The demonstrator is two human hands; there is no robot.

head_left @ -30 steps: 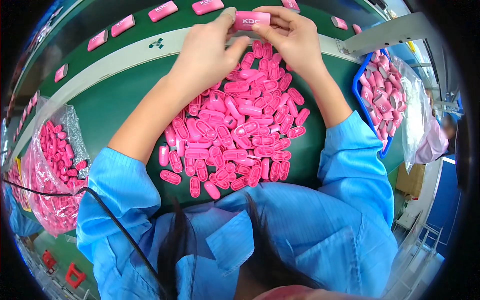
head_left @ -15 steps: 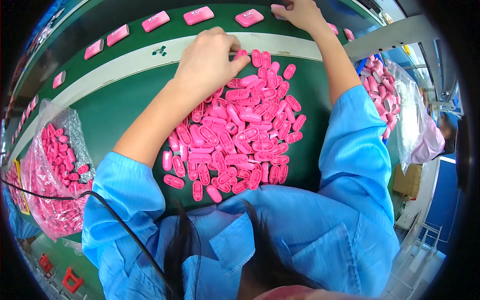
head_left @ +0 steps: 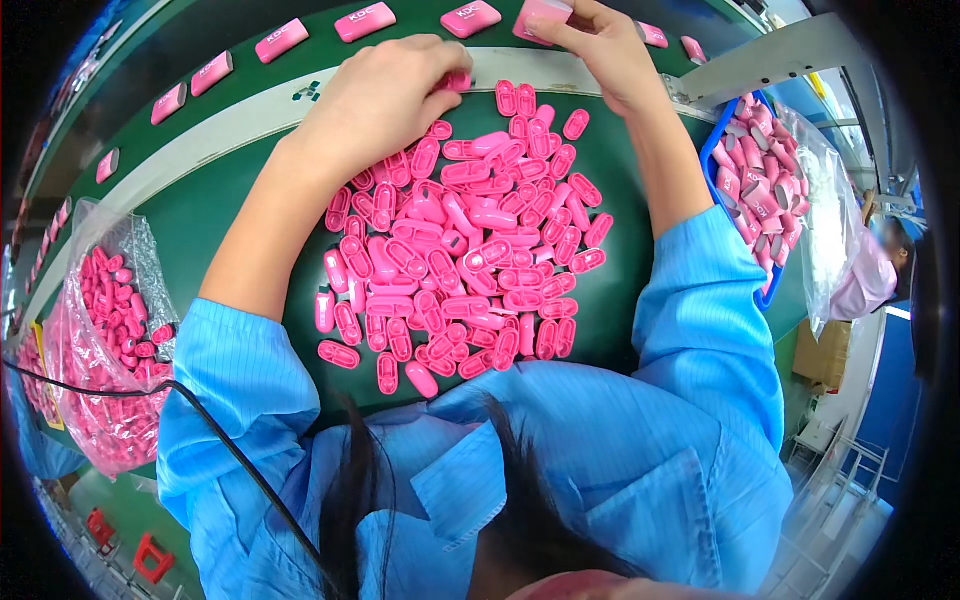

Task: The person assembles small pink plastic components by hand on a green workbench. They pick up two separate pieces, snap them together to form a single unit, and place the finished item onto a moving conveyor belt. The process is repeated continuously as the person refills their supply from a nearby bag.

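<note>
Head view: left hand pinches a glossy pink oval shell; right hand grips a rounded pink case.

A clear plastic bag stuffed with pink parts sits at nine o'clock. Another clear bag lines the blue bin at two o'clock. Brown cardboard boxes stand at three o'clock.

Both forearms, bare below rolled blue sleeves, reach forward and away from the body. The left hand is curled palm-down, its fingertips pinched together, seemingly around something small. The right hand stretches farther out, fingers bent in a grip.
</note>
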